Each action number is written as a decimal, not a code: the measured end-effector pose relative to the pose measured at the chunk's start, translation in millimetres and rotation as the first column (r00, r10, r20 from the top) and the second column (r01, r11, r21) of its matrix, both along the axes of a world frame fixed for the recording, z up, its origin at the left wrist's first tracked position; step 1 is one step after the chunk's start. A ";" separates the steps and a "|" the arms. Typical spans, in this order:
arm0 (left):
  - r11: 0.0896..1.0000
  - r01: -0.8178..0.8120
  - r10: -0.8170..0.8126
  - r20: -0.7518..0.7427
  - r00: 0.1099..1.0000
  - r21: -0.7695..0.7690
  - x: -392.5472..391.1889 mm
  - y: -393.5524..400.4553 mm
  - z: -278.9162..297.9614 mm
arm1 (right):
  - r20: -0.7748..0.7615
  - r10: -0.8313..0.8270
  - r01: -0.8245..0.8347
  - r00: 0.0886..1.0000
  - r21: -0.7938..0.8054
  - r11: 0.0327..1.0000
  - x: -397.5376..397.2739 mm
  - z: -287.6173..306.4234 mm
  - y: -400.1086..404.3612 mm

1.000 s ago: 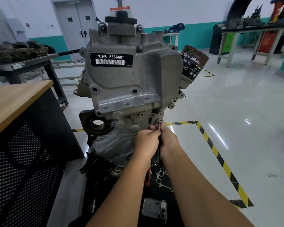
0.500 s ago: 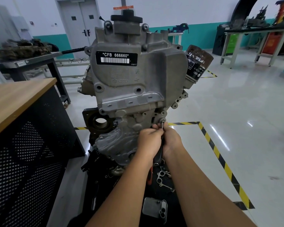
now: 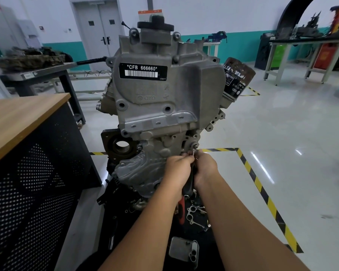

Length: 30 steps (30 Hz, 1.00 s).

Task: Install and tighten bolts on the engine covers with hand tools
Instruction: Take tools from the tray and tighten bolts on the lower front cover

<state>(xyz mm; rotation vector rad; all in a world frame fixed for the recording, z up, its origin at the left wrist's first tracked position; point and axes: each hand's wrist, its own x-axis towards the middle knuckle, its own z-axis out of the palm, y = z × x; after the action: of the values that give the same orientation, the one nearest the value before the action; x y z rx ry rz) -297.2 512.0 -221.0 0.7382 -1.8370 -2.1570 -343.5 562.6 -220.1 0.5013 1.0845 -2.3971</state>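
Note:
A grey aluminium engine [image 3: 164,98] stands upright with its covers facing me, labelled CFB 666660. My left hand [image 3: 177,170] and my right hand [image 3: 205,167] are closed side by side at the lower right of the lower cover [image 3: 145,171]. Between them they hold a hand tool with a black and red handle [image 3: 187,187]; its thin metal tip [image 3: 193,152] points up at a bolt hole [image 3: 194,146] on the cover's edge. Whether a bolt sits on the tip is hidden by my fingers.
A wooden-topped cabinet with perforated black sides [image 3: 27,173] stands close on the left. Loose gaskets and small parts [image 3: 194,212] and a metal cover [image 3: 184,251] lie on the black stand below the engine. A rusty oil filter [image 3: 237,79] juts out right. Yellow-black floor tape [image 3: 262,192] runs at right.
The view has shifted slightly, so the engine sits a little further right and lower in frame. Both hands stay closed on the tool at the same bolt hole.

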 end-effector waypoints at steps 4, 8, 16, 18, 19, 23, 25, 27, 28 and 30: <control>0.998 0.060 -0.060 0.017 0.998 -0.027 12.8 5.3 4.3 | -0.047 -0.037 0.044 0.998 0.155 0.987 8.8 1.2 14.0; 0.995 0.097 -0.097 -0.032 0.995 -0.027 34.6 13.0 2.0 | -0.254 0.052 0.035 0.966 0.324 0.946 34.4 5.3 22.7; 0.940 -0.052 0.093 -0.109 0.990 0.336 88.7 -11.5 40.5 | -0.448 0.513 -0.186 0.732 0.592 0.784 112.2 23.9 26.6; 0.901 -0.034 0.105 -0.140 0.985 0.431 108.8 -32.9 60.8 | -0.480 0.598 -0.102 0.642 0.719 0.687 131.7 36.6 10.1; 0.903 -0.048 0.132 -0.170 0.977 0.426 120.3 -46.4 72.4 | -0.505 0.580 -0.062 0.639 0.718 0.693 142.0 43.8 -0.8; 0.982 -0.171 0.185 -0.294 0.938 0.074 185.1 -96.2 105.0 | -0.556 0.367 -0.017 0.746 0.535 0.845 200.8 71.1 -52.5; 0.960 -0.242 0.180 -0.348 0.920 -0.143 221.8 -118.3 111.9 | -0.653 0.373 0.037 0.660 0.524 0.851 240.5 74.4 -81.4; 0.868 -0.371 0.244 -0.367 0.898 -0.330 259.9 -149.6 122.9 | -0.722 0.386 -0.004 0.574 0.469 0.883 279.5 85.5 -115.8; 0.817 -0.436 0.303 -0.362 0.881 -0.378 278.0 -168.9 129.8 | -0.730 0.424 -0.078 0.536 0.457 0.886 295.3 93.5 -135.5; 0.744 -0.554 0.459 -0.317 0.830 -0.373 316.1 -212.4 143.8 | -0.702 0.563 -0.270 0.436 0.495 0.826 326.8 112.5 -177.2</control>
<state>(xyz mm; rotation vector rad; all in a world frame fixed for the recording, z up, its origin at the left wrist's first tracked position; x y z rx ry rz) 18.9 299.6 -77.2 0.7587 -1.6761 -1.3336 -16.8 385.3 -107.7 -0.8944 1.7298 -1.9381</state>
